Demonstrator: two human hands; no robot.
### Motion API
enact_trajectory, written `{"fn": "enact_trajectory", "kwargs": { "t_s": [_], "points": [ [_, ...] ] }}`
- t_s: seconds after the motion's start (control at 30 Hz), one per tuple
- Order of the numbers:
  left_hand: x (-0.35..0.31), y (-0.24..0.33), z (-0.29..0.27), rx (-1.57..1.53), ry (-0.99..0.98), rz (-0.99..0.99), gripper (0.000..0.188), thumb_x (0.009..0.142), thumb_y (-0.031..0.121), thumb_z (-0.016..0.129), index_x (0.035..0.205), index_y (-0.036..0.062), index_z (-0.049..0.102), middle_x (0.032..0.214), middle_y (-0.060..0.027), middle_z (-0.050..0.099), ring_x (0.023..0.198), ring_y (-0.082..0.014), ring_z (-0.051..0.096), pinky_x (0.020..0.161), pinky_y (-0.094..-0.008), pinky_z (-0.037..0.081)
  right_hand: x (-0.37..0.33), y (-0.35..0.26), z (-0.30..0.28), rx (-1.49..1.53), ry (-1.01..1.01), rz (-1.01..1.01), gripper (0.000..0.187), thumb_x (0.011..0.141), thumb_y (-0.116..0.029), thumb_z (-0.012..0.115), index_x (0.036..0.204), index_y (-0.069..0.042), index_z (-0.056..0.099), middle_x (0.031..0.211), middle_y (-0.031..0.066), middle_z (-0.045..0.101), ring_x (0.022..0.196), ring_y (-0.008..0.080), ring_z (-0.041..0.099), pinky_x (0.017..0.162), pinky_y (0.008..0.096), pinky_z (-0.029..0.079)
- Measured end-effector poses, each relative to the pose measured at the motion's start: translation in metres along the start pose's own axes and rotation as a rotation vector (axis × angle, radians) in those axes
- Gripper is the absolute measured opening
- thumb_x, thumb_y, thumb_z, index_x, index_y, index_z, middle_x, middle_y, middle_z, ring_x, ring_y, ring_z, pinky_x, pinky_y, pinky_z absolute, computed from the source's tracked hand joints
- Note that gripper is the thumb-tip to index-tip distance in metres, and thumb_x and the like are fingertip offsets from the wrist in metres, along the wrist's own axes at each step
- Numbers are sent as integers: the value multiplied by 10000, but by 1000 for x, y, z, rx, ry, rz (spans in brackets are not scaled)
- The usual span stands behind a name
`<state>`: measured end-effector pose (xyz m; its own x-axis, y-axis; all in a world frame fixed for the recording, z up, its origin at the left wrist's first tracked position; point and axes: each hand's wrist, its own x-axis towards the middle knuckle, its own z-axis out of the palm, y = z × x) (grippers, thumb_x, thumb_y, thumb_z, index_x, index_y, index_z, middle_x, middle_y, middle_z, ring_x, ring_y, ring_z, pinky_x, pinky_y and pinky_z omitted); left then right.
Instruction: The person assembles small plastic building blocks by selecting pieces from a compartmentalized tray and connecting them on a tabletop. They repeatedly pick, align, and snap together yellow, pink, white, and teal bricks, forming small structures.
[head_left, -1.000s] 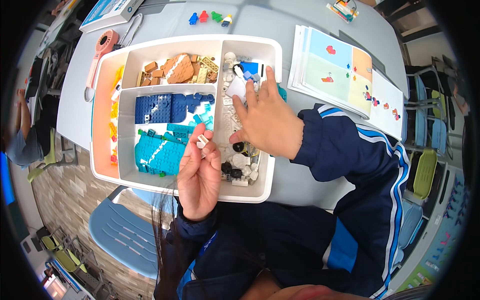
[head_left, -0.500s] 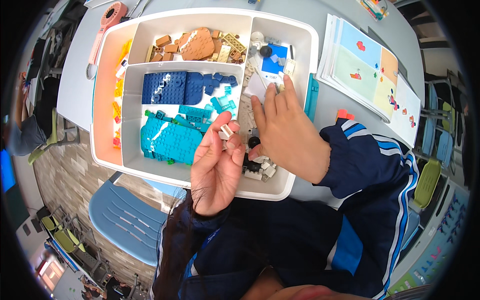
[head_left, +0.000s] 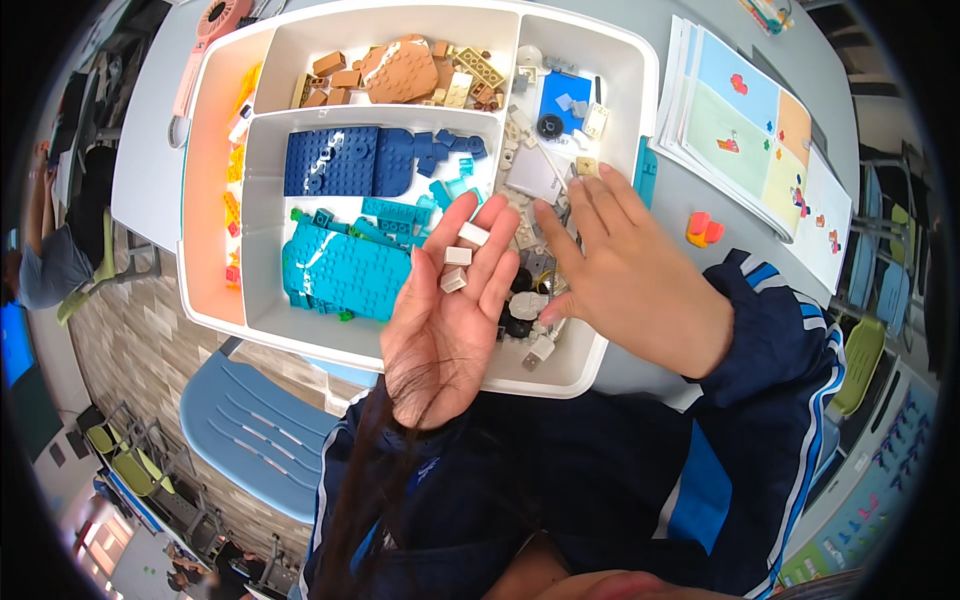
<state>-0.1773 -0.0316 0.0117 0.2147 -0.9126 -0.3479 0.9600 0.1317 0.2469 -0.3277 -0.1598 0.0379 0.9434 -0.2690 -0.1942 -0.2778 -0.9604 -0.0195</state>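
My left hand point(head_left: 443, 305) is turned palm up over the sorting tray point(head_left: 470, 375), its fingers stretched out. Three small white toy bricks point(head_left: 458, 256) rest loose on those fingers. Palm down, my right hand point(head_left: 645, 270) has its fingers spread over the tray's right compartment. Its fingertips are among grey, white and black pieces; nothing shows gripped in it, though the hand hides part of the compartment. A blue card point(head_left: 563, 100), a black wheel point(head_left: 549, 126) and a pale tan square piece point(head_left: 586, 166) lie near those fingers.
Other compartments hold brown and tan bricks point(head_left: 400, 68), dark blue plates point(head_left: 335, 160), a teal plate point(head_left: 345, 268) and yellow-orange pieces point(head_left: 237, 165). Right of the tray are an open picture booklet point(head_left: 730, 130) and a red-orange piece point(head_left: 704, 229). A blue chair point(head_left: 260, 430) stands below the table.
My left hand has unfolded from a loose curl, so the white bricks lie exposed. My right hand has shifted right and slightly down in the view, and pieces beneath it have moved.
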Motion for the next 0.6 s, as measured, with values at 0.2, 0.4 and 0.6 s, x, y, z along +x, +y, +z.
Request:
{"fn": "enact_trajectory", "kwargs": {
  "t_s": [0.2, 0.4, 0.6],
  "points": [
    [3, 0, 4, 29, -50, -4, 592, 1088, 328, 352, 1533, -37, 210, 1613, -214, 203, 1512, -312, 201, 1232, -405, 243, -5, 3, -2, 58, 31, 11, 812, 821, -546, 611, 1323, 89, 539, 1243, 303, 594, 1269, 400, 515, 1171, 477, 299],
    [4, 0, 3, -30, -52, -9, 567, 1092, 288, 336, 1527, -53, 209, 1616, -214, 197, 1513, -316, 195, 1238, -409, 234, -3, 4, -4, 45, -11, 21, 798, 824, -538, 611, 1325, 79, 540, 1288, 269, 569, 1292, 383, 484, 1155, 465, 321],
    [4, 2, 5, -14, -29, -14, 535, 1087, 222, 338, 1529, -50, 207, 1618, -217, 190, 1513, -315, 198, 1236, -407, 242, 2, 14, -15, 97, -86, -72, 732, 810, -487, 668, 1264, 81, 588, 1284, 250, 575, 1282, 370, 491, 1164, 457, 305]
  ]
}}
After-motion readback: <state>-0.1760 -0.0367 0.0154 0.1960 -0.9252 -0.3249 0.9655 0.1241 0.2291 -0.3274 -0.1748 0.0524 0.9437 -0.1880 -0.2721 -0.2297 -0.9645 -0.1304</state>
